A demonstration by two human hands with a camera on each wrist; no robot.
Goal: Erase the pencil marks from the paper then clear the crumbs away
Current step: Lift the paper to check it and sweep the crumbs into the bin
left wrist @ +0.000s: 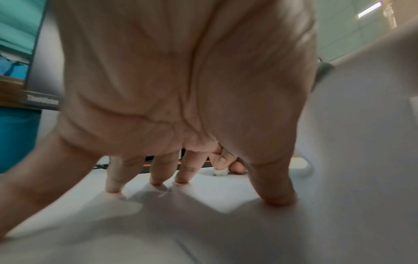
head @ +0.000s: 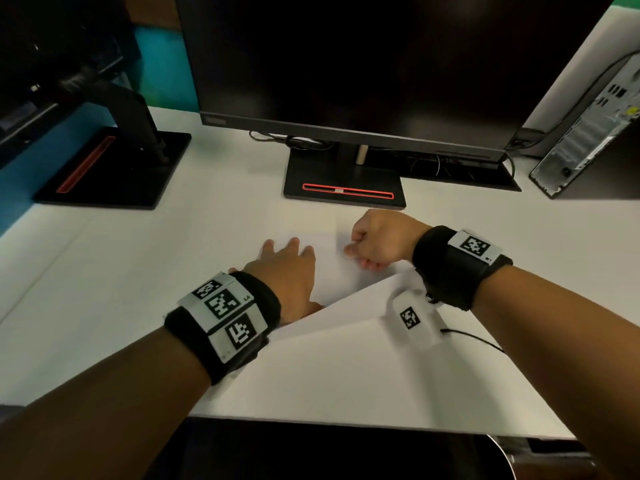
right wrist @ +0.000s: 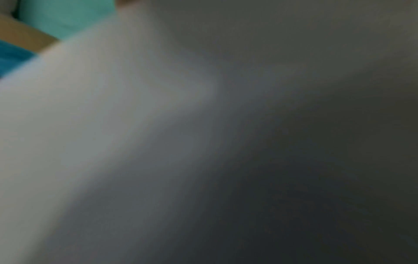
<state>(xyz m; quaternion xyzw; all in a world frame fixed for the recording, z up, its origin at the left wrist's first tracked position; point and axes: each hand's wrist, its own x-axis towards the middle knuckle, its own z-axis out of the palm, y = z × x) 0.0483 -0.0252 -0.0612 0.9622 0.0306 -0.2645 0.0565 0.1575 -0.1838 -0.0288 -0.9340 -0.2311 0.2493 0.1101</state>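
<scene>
White paper (head: pixel 332 271) pinned by left hand (head: pixel 287 271); right hand (head: pixel 377 240) pinching eraser (left wrist: pixel 219 172)

An office is shown. A big black computer screen (head: pixel 363 60) is set on a flat stand (head: pixel 343 188) at the back of a white surface (head: pixel 173 237). A second screen stand (head: pixel 114 168) is seen to the left. A computer box (head: pixel 588 133) is stood at the right, and black cables (head: pixel 304 142) are run behind the screen. A teal wall (head: pixel 166 64) is seen at the back.
</scene>
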